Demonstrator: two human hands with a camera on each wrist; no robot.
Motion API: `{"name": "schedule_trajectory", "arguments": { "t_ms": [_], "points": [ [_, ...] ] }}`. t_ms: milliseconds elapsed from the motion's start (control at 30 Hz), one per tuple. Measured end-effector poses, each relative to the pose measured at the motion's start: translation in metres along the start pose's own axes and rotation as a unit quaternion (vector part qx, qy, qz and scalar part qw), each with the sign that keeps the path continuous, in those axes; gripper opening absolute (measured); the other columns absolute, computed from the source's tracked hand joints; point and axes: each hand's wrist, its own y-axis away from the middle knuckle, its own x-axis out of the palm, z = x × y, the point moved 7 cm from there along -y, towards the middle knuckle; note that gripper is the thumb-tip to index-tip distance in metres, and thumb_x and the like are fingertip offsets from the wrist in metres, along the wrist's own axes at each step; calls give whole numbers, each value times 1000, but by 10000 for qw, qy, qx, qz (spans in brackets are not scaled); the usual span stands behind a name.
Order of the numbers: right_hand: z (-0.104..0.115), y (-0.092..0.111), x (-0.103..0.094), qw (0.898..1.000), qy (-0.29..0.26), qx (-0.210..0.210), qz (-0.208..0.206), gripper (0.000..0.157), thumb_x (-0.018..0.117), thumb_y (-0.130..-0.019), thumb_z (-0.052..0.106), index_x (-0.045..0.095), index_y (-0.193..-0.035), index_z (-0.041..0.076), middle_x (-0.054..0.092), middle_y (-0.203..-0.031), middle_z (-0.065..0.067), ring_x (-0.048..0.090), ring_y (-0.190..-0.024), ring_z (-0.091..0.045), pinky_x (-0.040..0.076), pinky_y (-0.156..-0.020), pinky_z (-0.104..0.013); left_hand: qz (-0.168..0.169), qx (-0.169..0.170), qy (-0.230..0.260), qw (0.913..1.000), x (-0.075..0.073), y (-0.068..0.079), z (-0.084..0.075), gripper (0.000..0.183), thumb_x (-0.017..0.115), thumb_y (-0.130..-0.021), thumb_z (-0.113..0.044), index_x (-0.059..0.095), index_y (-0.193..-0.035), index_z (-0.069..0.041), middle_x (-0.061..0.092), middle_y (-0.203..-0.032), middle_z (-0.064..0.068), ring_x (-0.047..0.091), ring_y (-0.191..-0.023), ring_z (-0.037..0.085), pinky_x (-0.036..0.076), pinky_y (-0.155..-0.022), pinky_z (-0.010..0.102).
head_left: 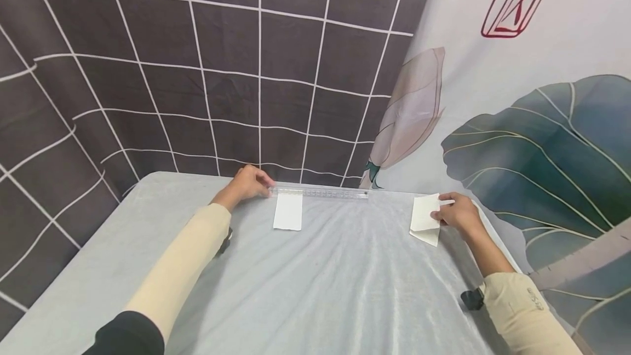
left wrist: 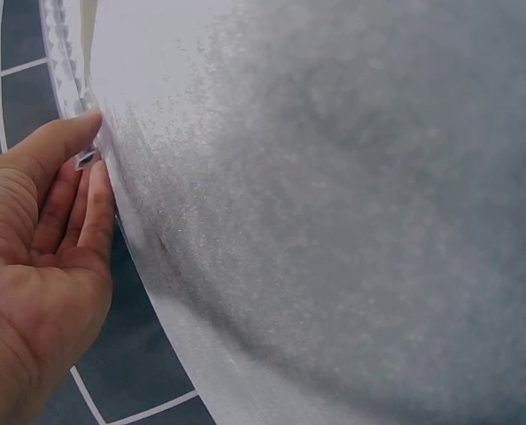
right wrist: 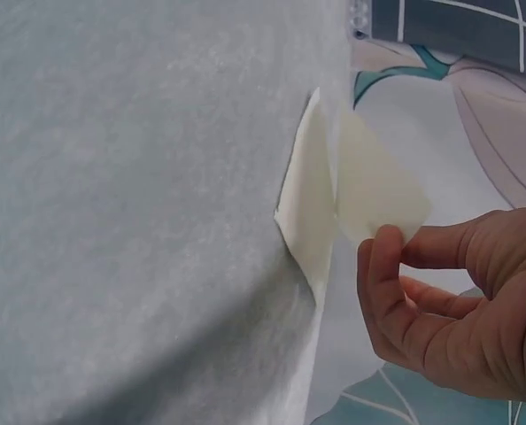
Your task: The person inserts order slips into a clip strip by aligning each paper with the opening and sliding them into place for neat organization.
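Near the far edge of the cloth-covered table, my left hand (head_left: 246,182) pinches the left end of a clear plastic ruler (head_left: 335,194). In the left wrist view the thumb lies over the ruler's end (left wrist: 85,159), with the fingers beneath. A white slip of paper (head_left: 288,213) lies just below the ruler, its top edge overlapped by it. At the right, my right hand (head_left: 459,212) pinches a folded cream paper (head_left: 425,213) by one side. The right wrist view shows its raised flap (right wrist: 380,181) between thumb and fingers, while the other half (right wrist: 307,195) lies low against the cloth.
A pale grey cloth (head_left: 335,289) with soft wrinkles covers the table. Behind it hangs a dark curtain (head_left: 227,97) with white grid lines. A pale curtain (head_left: 463,86) with leaf and flower prints hangs along the right side.
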Motion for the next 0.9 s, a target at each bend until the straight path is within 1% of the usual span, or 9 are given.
{"name": "schedule_trajectory", "arguments": {
  "t_ms": [167, 267, 300, 400, 500, 533, 633, 733, 900],
  "points": [
    [4, 2, 0, 9999, -71, -143, -16, 66, 75, -100, 7, 50, -157, -14, 73, -125, -38, 73, -71, -10, 54, -65, -26, 25, 58, 11, 10000, -1, 1, -3, 28, 94, -84, -3, 88, -112, -6, 85, -121, 16, 75, -118, 31, 59, -109, 46],
    [6, 4, 0, 9999, -95, -138, 1, 66, 73, -99, 7, 49, -157, -15, 72, -128, -40, 74, -71, -10, 54, -65, -25, -20, 74, 8, 10000, 0, -5, 4, 26, 96, -81, -5, 90, -105, -12, 87, -113, 9, 76, -109, 24, 60, -100, 38],
    [7, 4, -1, 9999, -88, -123, -5, 66, 73, -99, 7, 49, -157, -15, 72, -127, -39, 73, -71, -10, 54, -65, -25, -4, 54, -6, 10000, 0, -6, 5, 26, 96, -81, -5, 90, -105, -12, 87, -113, 10, 75, -109, 24, 60, -100, 38],
    [9, 5, -4, 9999, -111, -126, -30, 67, 73, -98, 6, 49, -157, -15, 73, -125, -39, 73, -71, -9, 54, -65, -25, -13, 84, 5, 10000, 6, -26, 26, 27, 99, -77, -9, 91, -100, -19, 87, -109, 4, 76, -106, 22, 61, -98, 38],
    [10, 5, -6, 9997, -175, -152, -60, 67, 73, -99, 6, 48, -158, -14, 74, -127, -38, 73, -71, -8, 53, -67, -26, 37, 96, 20, 9999, 11, -40, 42, 29, 101, -76, -10, 91, -100, -21, 87, -111, 4, 77, -111, 27, 61, -101, 46],
    [11, 4, -6, 9996, -217, -175, -63, 67, 73, -99, 6, 48, -158, -14, 73, -128, -38, 73, -71, -7, 53, -67, -26, 21, 142, 34, 9999, 13, -46, 48, 29, 102, -74, -11, 91, -98, -24, 87, -109, 2, 77, -109, 26, 61, -100, 45],
    [13, 5, -3, 9988, -409, -252, -16, 67, 74, -100, 5, 47, -159, -14, 71, -128, -39, 71, -73, -8, 58, -69, -27, 17, 169, 16, 9999, 13, -47, 47, 28, 102, -74, -11, 91, -97, -24, 87, -107, 1, 77, -108, 25, 61, -98, 44],
    [17, 5, 4, 9977, -576, -353, 102, 68, 76, -101, 4, 46, -160, -14, 70, -125, -35, 69, -75, -8, 63, -72, -28, 28, 168, 32, 9998, 13, -48, 46, 28, 102, -74, -11, 91, -96, -23, 87, -106, 1, 76, -107, 24, 60, -98, 43],
    [25, 6, 21, 9958, -688, -508, 316, 70, 78, -102, 6, 46, -162, -12, 70, -116, -22, 69, -78, -8, 63, -75, -27, 19, 89, 32, 10000, 12, -47, 49, 27, 102, -74, -11, 91, -95, -23, 86, -104, 0, 75, -106, 23, 59, -97, 41]
  ]
}}
